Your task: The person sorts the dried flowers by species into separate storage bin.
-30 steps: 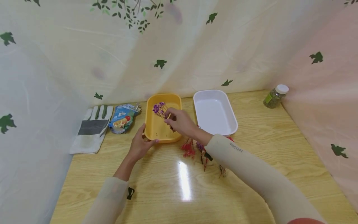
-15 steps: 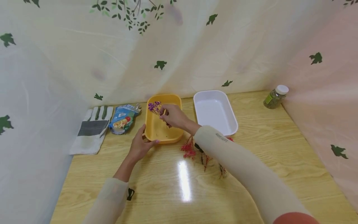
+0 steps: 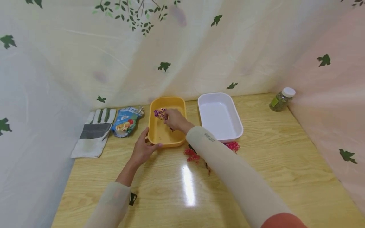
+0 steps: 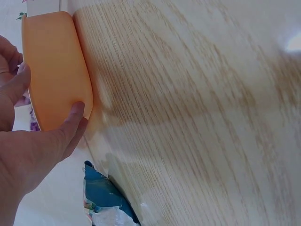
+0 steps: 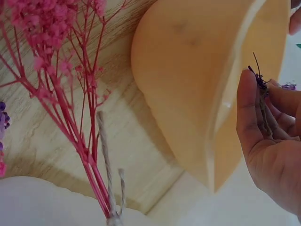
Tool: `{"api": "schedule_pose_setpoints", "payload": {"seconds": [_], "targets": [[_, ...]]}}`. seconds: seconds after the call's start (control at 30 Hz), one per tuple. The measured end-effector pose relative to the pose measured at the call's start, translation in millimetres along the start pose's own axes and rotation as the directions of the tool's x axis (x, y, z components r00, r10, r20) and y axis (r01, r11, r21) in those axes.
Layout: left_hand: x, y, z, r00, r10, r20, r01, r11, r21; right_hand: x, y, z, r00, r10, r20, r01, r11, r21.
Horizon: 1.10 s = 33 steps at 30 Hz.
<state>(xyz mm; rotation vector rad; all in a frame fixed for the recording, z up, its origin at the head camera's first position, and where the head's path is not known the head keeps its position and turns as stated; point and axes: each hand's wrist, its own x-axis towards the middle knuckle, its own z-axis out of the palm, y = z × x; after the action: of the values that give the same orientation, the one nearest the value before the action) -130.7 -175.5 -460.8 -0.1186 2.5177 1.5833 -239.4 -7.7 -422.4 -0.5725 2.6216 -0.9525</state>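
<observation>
A yellow tray (image 3: 167,144) stands at the back of the table, with a few small dark bits on its floor. My left hand (image 3: 141,151) grips its near left corner, the thumb at the rim and the fingers against the outer wall (image 4: 51,70). Inside the tray, my right hand (image 3: 175,119) pinches a small bunch of purple dried flowers (image 3: 159,113) by the stems. The blossoms point left, while the stem ends (image 5: 264,110) show between thumb and fingers in the right wrist view. Red dried flowers (image 3: 192,155) lie partly hidden under my right forearm.
A white tray (image 3: 219,115) stands right of the yellow one. Farther right is a lidded jar (image 3: 281,99). On the left lie a blue food pouch (image 3: 125,122) with a clip and a work glove (image 3: 95,133). A patterned cloth hangs behind and at the sides.
My right hand has moved left and then lower into the yellow tray with the purple flowers, its forearm swinging left. My left hand stays on the tray.
</observation>
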Motion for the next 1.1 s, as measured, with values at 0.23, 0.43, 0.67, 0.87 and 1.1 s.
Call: {"api": "schedule_pose_setpoints", "payload": {"seconds": [0.23,0.43,0.67,0.87,1.1], "targets": [[-0.4,-0.8,4.4,1.0,0.001,0.017,-0.001,1.0,-0.016,-2.1,4,3,0.995,0.065,0.072,-0.062,0.997,-0.034],[-0.9,-1.1,6.7,1.0,0.015,0.026,-0.015,1.0,-0.026,-2.6,2,4,0.993,0.081,0.086,-0.071,0.992,-0.107],[-2.2,-0.3,5.8,0.999,0.017,0.035,-0.017,1.0,-0.021,-3.7,-18,1,0.999,-0.011,0.032,0.02,0.951,-0.308],[-0.8,-1.5,3.8,0.999,0.033,0.016,-0.032,0.999,-0.035,-15.2,-39,-13,0.99,-0.137,0.027,0.138,0.933,-0.333],[0.3,-2.2,0.9,0.998,0.06,0.005,-0.059,0.998,-0.026,-55.2,-47,-40,0.948,-0.315,0.039,0.318,0.94,-0.122]]}}
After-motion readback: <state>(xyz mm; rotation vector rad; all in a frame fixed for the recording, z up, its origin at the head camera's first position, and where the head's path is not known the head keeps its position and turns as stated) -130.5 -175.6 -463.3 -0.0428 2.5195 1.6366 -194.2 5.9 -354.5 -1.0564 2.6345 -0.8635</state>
